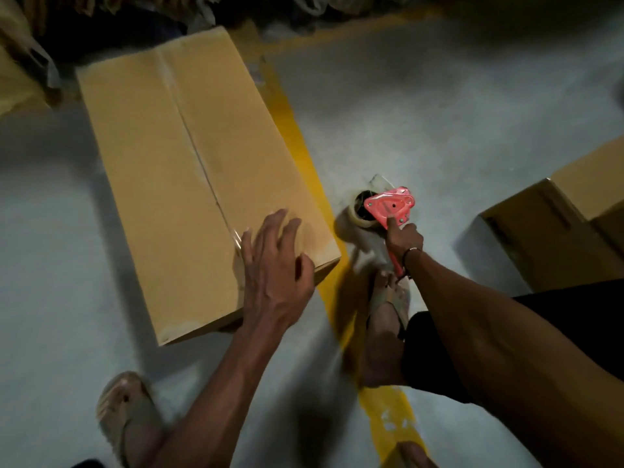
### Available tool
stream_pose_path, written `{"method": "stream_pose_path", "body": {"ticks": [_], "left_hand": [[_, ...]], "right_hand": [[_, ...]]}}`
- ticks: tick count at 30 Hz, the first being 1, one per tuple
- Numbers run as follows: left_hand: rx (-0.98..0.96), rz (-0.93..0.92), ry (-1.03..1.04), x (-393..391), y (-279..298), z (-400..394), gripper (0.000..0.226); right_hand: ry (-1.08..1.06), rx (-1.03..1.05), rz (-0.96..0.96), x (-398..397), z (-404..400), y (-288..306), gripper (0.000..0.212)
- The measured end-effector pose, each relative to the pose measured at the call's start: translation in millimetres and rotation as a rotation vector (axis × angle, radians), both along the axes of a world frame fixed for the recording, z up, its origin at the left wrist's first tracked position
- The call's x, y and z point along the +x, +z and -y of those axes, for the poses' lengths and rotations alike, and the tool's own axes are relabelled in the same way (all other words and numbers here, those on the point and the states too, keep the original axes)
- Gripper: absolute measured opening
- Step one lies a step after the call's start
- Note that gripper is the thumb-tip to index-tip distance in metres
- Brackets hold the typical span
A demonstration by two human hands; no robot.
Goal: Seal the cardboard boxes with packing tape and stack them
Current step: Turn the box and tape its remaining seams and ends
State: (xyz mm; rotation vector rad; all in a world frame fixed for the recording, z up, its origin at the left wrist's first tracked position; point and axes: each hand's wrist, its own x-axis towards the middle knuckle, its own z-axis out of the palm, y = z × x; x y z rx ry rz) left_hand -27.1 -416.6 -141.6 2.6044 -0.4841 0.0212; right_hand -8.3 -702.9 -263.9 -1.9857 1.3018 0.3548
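A long closed cardboard box (162, 170) lies on the grey floor, clear tape running along its centre seam. My left hand (277, 268) hovers over the box's near right corner with fingers spread, holding nothing. My right hand (403, 239) grips the handle of a red tape dispenser (388, 206) with a roll of clear tape, low over the floor just right of the box.
A second cardboard box (557, 238) sits on the floor at the right. A yellow painted line (300, 157) runs along the floor beside the long box. My sandalled feet (385, 319) stand near. Bags and cardboard are piled along the back and far left.
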Motion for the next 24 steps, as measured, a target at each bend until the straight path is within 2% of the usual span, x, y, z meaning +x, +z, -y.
{"method": "stream_pose_path", "body": {"ticks": [3,6,8,12,15,18,21,24], "left_hand": [[0.044,-0.007,-0.042,-2,-11,6,0.049],[0.031,-0.012,-0.029,-3,-14,10,0.049],[0.028,-0.016,-0.031,-2,-15,12,0.049],[0.083,-0.055,-0.054,0,-14,13,0.049],[0.136,-0.077,-0.069,0,-8,15,0.047],[0.21,-0.148,-0.092,6,9,11,0.047],[0.26,-0.283,-0.145,12,45,3,0.042],[0.264,-0.331,-0.112,13,97,-13,0.034]], "right_hand": [[0.041,0.089,-0.027,7,5,-24,0.089],[-0.065,0.064,-0.049,12,0,-45,0.108],[-0.118,-0.02,-0.081,13,-6,-43,0.105],[-0.053,-0.113,-0.087,13,-10,-17,0.099],[-0.041,-0.128,-0.014,11,-8,18,0.101],[0.027,-0.21,0.075,12,-10,73,0.09],[0.16,-0.305,0.168,9,-16,146,0.079],[0.309,-0.351,0.238,0,-28,211,0.082]]}}
